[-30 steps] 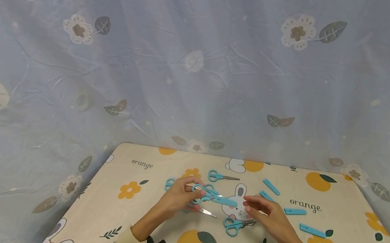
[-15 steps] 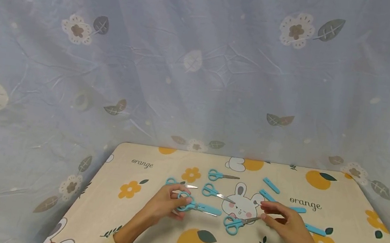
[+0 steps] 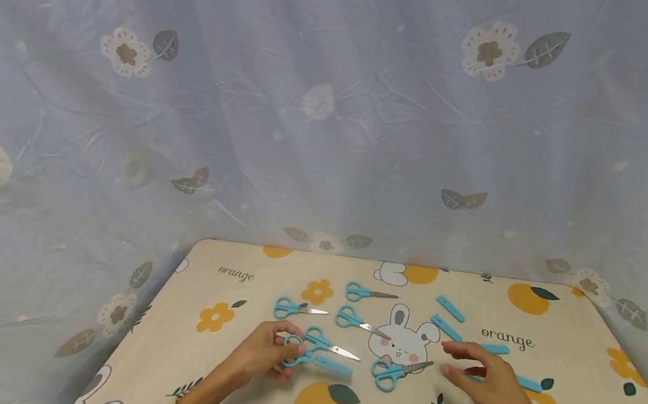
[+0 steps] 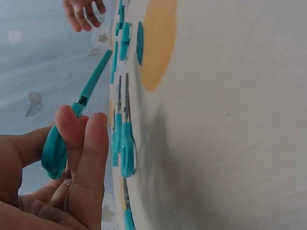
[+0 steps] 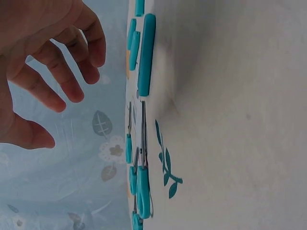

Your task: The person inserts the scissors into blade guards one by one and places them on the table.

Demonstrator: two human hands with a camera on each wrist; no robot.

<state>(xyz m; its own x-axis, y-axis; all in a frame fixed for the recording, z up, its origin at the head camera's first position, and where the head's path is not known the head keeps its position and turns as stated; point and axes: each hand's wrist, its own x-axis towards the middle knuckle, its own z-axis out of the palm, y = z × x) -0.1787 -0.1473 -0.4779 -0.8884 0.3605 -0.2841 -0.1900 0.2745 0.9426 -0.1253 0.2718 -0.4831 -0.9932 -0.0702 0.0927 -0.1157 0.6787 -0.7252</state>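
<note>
My left hand (image 3: 264, 354) holds a pair of light-blue scissors (image 4: 55, 146) by the handles, raised above the table. A blue blade cover (image 3: 332, 366) sits over its blades and points right. Just behind it lies a bare-bladed pair of scissors (image 3: 317, 339). My right hand (image 3: 492, 384) hovers with relaxed, spread fingers and holds nothing. Beneath and beside it are loose blade covers (image 3: 528, 383), one partly hidden by the hand. The bare scissors nearest that hand (image 3: 388, 375) lie to its left.
More bare scissors lie behind, one pair at the left (image 3: 286, 308), one near the middle (image 3: 351, 316) and one farther back (image 3: 357, 292). Other loose covers (image 3: 451, 308) are spread at the right. A patterned cloth (image 3: 244, 379) covers the table; a grey-blue curtain (image 3: 332, 129) hangs behind.
My left hand has moved left and toward me with the covered scissors, uncovering the bare scissors behind. My right hand has moved away to the right and stays free of any object.
</note>
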